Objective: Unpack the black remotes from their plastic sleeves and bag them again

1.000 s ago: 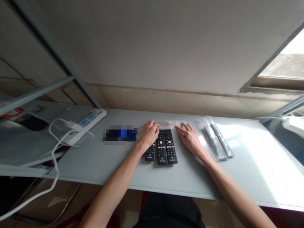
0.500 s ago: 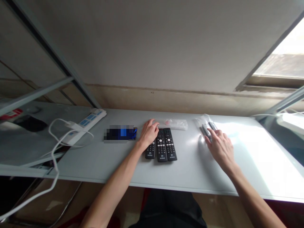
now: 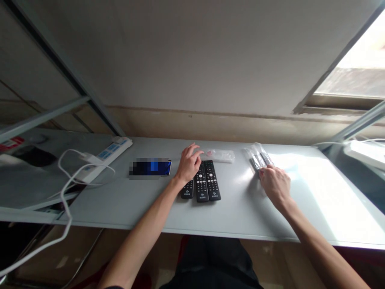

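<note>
Right of centre, the right hand [image 3: 275,182] grips the bagged remotes [image 3: 258,161] — best held snugly together; mid-frame, the left hand [image 3: 188,163], loosely spread, should avoid nudging the black remotes [image 3: 202,188]

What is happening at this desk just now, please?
A person's right hand grips the bagged remote controls on the desk. The open left hand hides the upper end of the leftmost of three unbagged remote controls lying in a row. Behind them lies a clear plastic bag, and to their left a phone.
</note>
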{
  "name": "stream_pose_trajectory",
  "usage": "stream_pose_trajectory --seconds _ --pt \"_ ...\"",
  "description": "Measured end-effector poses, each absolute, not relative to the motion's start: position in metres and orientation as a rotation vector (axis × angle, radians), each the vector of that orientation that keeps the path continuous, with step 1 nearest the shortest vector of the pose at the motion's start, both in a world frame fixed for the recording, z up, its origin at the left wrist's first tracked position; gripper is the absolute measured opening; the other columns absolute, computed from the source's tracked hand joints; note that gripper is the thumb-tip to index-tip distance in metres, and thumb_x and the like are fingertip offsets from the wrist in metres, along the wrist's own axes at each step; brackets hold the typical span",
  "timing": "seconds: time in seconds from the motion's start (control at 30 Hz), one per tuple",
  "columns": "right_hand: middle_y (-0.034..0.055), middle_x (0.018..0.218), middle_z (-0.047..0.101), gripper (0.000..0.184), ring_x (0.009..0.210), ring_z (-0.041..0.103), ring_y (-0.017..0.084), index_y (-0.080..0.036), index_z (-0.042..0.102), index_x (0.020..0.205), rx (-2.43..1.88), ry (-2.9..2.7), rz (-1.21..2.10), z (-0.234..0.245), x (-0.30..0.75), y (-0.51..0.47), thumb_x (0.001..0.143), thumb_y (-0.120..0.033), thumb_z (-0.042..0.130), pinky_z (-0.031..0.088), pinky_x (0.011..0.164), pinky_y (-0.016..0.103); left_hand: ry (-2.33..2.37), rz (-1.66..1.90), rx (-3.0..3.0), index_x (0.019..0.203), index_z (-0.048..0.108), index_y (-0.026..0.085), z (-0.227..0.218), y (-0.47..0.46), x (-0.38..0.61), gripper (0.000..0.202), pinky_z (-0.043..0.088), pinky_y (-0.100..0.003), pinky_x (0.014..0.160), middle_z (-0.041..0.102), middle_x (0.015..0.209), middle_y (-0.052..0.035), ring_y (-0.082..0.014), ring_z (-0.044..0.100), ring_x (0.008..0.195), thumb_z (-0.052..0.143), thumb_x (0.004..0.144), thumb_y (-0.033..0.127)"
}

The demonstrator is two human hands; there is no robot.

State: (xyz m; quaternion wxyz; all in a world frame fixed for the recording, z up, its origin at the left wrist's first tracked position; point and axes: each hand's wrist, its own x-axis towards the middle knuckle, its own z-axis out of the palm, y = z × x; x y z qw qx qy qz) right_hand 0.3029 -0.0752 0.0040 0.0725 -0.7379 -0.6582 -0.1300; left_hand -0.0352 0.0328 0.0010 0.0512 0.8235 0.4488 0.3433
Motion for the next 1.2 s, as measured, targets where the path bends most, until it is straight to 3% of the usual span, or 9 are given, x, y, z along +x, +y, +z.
stream_pose_trajectory --seconds 0.23,0.37,0.47,0.6,0.73,0.83,0.9,1.07,1.2 --pt "0.0095 0.088 0.079 0.035 0.059 0.063 0.021 -0.022 0.079 0.078 -2.047 -1.773 -0.436 0.016 0.292 -0.095 0.098 -0.035 0.053 0.033 0.055 0.033 1.273 1.068 2.483 0.111 0.077 0.023 0.015 0.018 -0.028 0.035 0.046 -0.048 0.119 0.071 0.130 -0.0083 -0.0257 0.057 0.134 0.048 0.098 0.008" --pt "0.0062 0.083 0.078 0.037 0.059 0.067 0.019 -0.023 0.077 0.079 -1.812 -1.609 -0.380 0.042 0.272 -0.116 0.101 -0.042 0.056 0.040 0.054 0.032 1.224 1.096 2.319 0.105 0.080 0.024 0.032 0.008 -0.023 0.028 0.045 -0.050 0.114 0.076 0.118 -0.0073 -0.0289 0.060 0.122 0.052 0.102 0.021" --pt "0.0051 0.081 0.076 0.031 0.062 0.067 0.018 -0.024 0.078 0.084 -1.616 -1.582 -0.378 0.061 0.251 -0.115 0.104 -0.040 0.060 0.047 0.058 0.031 0.858 1.043 1.970 0.121 0.079 0.022 0.043 0.005 -0.011 0.035 0.052 -0.045 0.104 0.079 0.117 -0.0096 -0.0276 0.068 0.111 0.054 0.105 0.041" --pt "0.0051 0.088 0.078 0.024 0.073 0.068 0.018 -0.026 0.081 0.096 -1.333 -1.845 -0.343 0.066 0.222 -0.082 0.107 -0.033 0.061 0.052 0.068 0.033 0.469 0.816 1.413 0.152 0.060 0.022 0.045 0.009 0.008 0.072 0.060 -0.036 0.082 0.076 0.132 -0.0168 -0.0287 0.078 0.101 0.067 0.096 0.067" --pt "0.0080 0.109 0.079 0.026 0.095 0.071 0.023 -0.030 0.081 0.114 -1.104 -2.134 -0.140 0.050 0.200 -0.043 0.110 -0.030 0.055 0.057 0.083 0.039 0.520 1.005 1.087 0.133 0.070 0.017 0.034 0.022 0.011 0.064 0.064 -0.034 0.079 0.080 0.114 -0.0111 -0.0241 0.079 0.091 0.085 0.086 0.058" --pt "0.0137 0.132 0.070 0.037 0.120 0.066 0.029 -0.029 0.068 0.141 -1.235 -1.860 -0.042 0.031 0.193 -0.025 0.108 -0.041 0.055 0.056 0.102 0.049 0.538 1.133 0.933 0.121 0.073 0.017 0.022 0.031 0.003 0.053 0.065 -0.035 0.088 0.080 0.117 -0.0102 -0.0243 0.078 0.102 0.088 0.084 0.051" --pt "0.0158 0.132 0.067 0.052 0.116 0.067 0.029 -0.025 0.059 0.149 -1.318 -1.581 0.113 0.019 0.195 -0.017 0.104 -0.051 0.060 0.059 0.095 0.048 0.506 1.128 0.872 0.125 0.071 0.018 0.016 0.033 -0.002 0.054 0.063 -0.037 0.096 0.080 0.122 -0.0111 -0.0255 0.078 0.111 0.087 0.085 0.051" --pt "-0.0009 0.069 0.060 0.048 0.058 0.054 0.015 -0.020 0.072 0.103 -1.246 -1.163 0.972 0.000 0.207 -0.011 0.095 -0.067 0.066 0.047 0.054 0.028 0.499 1.080 0.875 0.129 0.071 0.021 0.014 0.027 -0.003 0.055 0.059 -0.040 0.108 0.077 0.134 -0.0097 -0.0269 0.074 0.122 0.090 0.084 0.047" --pt "-0.0054 0.060 0.049 0.053 0.048 0.043 0.010 -0.020 0.067 0.079 -1.150 -0.885 1.217 -0.001 0.212 -0.012 0.079 -0.070 0.084 0.038 0.044 0.024 0.560 1.074 0.906 0.131 0.071 0.020 0.017 0.023 -0.004 0.061 0.066 -0.039 0.095 0.079 0.125 -0.0092 -0.0272 0.078 0.110 0.093 0.081 0.046"
